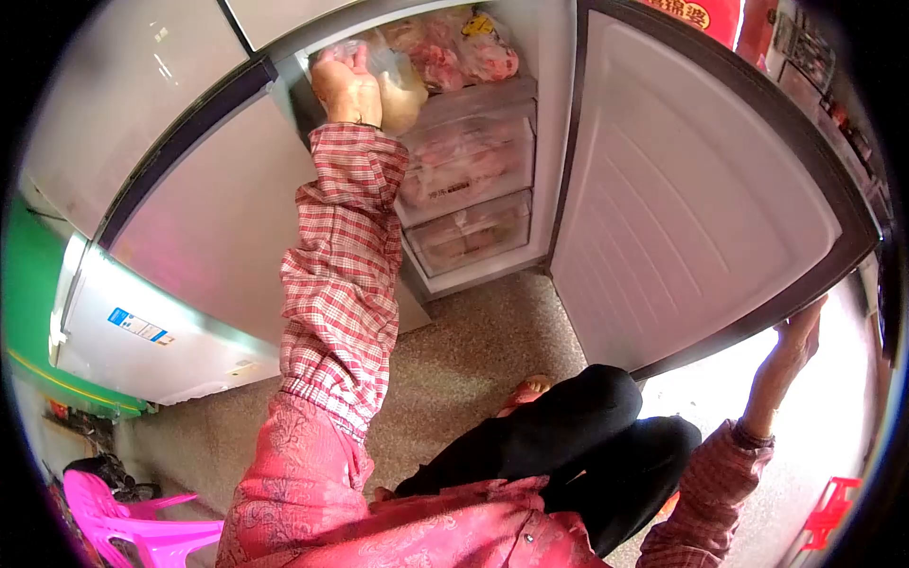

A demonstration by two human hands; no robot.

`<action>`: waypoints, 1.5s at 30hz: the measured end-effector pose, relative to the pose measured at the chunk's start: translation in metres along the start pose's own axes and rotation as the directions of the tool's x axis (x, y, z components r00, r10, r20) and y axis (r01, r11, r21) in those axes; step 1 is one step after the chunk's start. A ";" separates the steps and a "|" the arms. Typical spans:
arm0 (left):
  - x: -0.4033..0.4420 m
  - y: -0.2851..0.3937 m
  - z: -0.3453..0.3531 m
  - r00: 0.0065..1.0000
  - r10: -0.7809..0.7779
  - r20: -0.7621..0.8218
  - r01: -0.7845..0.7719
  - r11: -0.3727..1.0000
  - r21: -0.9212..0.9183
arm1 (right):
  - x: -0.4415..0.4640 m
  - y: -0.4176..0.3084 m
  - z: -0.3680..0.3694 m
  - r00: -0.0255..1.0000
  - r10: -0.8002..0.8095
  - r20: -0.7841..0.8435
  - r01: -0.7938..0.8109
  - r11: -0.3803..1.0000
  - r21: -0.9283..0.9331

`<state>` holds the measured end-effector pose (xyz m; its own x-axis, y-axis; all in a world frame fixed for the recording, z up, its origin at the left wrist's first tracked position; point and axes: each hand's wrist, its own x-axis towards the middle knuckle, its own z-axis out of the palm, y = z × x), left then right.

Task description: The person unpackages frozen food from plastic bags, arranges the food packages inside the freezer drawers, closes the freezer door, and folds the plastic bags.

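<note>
My left hand point(348, 87) reaches into the top of the freezer compartment, its fingers closed on the gathered clear plastic of a bag. That plastic bag point(401, 95), with something pale yellow inside, hangs beside my wrist. Right of it, bags of pinkish meat point(445, 59) lie above the drawers. My right hand point(801, 343) grips the outer edge of the open freezer door point(691, 189), its fingertips partly hidden behind the edge.
Two freezer drawers point(473, 235) stay closed below the bags. A closed fridge panel point(208, 208) is on the left, near a white appliance point(151, 322). A pink plastic chair point(142, 525) stands at lower left. Speckled floor point(454, 360) lies below; my bent knees point(606, 407) are near the door.
</note>
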<state>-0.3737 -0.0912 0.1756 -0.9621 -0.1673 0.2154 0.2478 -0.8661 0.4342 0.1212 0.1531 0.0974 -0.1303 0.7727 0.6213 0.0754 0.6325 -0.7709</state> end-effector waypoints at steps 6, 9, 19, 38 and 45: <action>-0.007 -0.013 0.014 0.909 0.364 -0.205 -0.284 0.898 0.336 | -0.002 -0.003 0.001 1.000 -0.024 -0.001 0.024 0.999 -0.040; 0.015 -0.028 0.010 0.832 0.518 -0.197 -0.423 0.823 0.379 | -0.004 -0.007 0.003 1.000 -0.002 -0.021 0.001 1.000 -0.030; 0.020 -0.057 0.014 0.725 0.689 -0.030 -0.376 0.432 0.820 | -0.008 -0.008 0.000 0.999 -0.004 0.034 0.006 0.999 -0.048; 0.035 -0.046 -0.021 0.951 0.023 0.307 -0.297 0.330 0.896 | -0.020 -0.012 -0.004 0.987 0.095 0.133 -0.100 0.994 0.036; 0.054 -0.071 -0.003 0.738 0.392 0.550 -0.585 -0.034 0.810 | -0.024 -0.018 0.001 0.991 0.070 0.110 -0.082 0.991 0.105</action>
<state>-0.4432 -0.0402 0.1534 -0.5502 -0.2036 0.8098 0.6470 0.5092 0.5676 0.1223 0.1229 0.0966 -0.2326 0.8047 0.5463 -0.0188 0.5578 -0.8297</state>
